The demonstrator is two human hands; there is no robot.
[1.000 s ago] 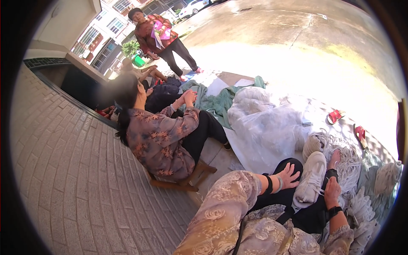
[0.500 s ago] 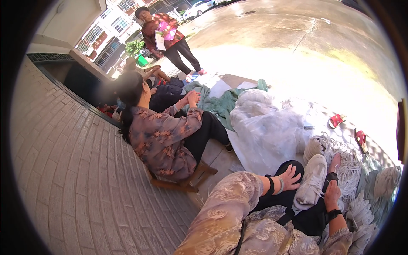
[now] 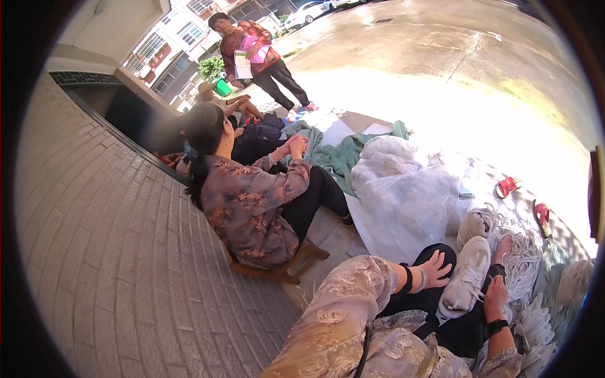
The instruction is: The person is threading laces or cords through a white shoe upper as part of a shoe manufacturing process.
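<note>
A white lace-up sneaker [image 3: 465, 277] rests between my thighs on the black cloth of my lap, its toe end toward me. My left hand [image 3: 435, 269] lies on my black-clad knee at the shoe's left side, fingers spread and holding nothing. Right of the shoe, my right hand [image 3: 496, 297] is closed beside the lace [image 3: 471, 277]; a loose lace end reaches toward its fingers. What those fingers hold, if anything, is too small to make out. My bare foot [image 3: 502, 249] shows beyond the right hand.
Bundles of white laces [image 3: 520, 268] lie beyond and right of my legs, near a large clear plastic sack [image 3: 403, 189] and green cloth [image 3: 343, 154]. Red sandals [image 3: 508, 186] lie farther off. A seated person [image 3: 252, 201] on a wooden stool [image 3: 277, 268] is at left; another person [image 3: 255, 57] stands beyond.
The whole view has shifted slightly, so everything sits a little to the right and lower. My hands and the sneaker keep nearly the same places relative to each other.
</note>
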